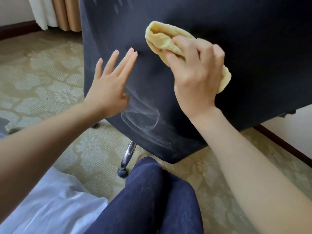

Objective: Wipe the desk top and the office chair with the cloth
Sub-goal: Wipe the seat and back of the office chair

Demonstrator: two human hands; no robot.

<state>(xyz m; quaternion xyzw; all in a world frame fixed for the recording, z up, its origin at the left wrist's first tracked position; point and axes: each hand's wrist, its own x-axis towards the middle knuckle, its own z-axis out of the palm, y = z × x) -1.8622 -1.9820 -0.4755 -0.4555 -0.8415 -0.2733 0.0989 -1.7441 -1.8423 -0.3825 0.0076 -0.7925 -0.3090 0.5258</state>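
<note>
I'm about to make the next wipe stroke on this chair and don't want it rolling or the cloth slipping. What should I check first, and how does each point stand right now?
1. Cloth gripped: the right hand holds the yellow cloth bunched in its fingers. Ok.
2. Cloth on the surface: it lies against the chair back. Ok.
3. Chair steadied: the left hand rests on the fabric with straight fingers. Ok.
4. Marks cleared: whitish streaks show below the hands. Not ok.
5. Caster locked: cannot tell.
6. Desk top wiped: out of view, cannot tell.
</note>
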